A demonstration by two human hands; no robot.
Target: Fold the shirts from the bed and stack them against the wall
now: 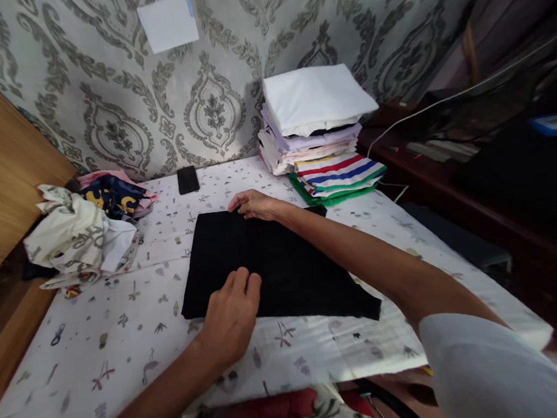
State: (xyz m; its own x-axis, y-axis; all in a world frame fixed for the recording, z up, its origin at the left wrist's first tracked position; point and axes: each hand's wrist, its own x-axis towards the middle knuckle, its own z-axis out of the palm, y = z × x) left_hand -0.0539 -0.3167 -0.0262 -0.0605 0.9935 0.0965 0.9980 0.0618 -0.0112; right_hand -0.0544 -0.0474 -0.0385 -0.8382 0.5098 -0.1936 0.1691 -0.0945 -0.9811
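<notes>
Black, matt cloth makes up the folded garment (290, 268), which lies flat at the middle of the bench (164, 356), between both hands; its broad end points to the left, and a narrow end tapers toward the near right. Judged by its look, the garment is light, soft and limp; it is unlikely to slip or break, but it should crease readily and sag if lifted from one point only; suitable holding places are the far edge and the two left corners, with the layers taken together.

The left hand (233, 315) rests over the near part of the garment, knuckles upward; its fingers are curled and close together, and whether they pinch the cloth cannot be told. The right hand (257, 206) reaches across to the far edge; its fingers extend to the left along that edge, the thumb near the index finger; whether cloth is held between them cannot be told.

Beyond the right forearm stands a stack of folded clothes (316, 100); a loose heap of clothes (72, 232) lies at the left; a dark flat object (187, 180) lies near the wall.
</notes>
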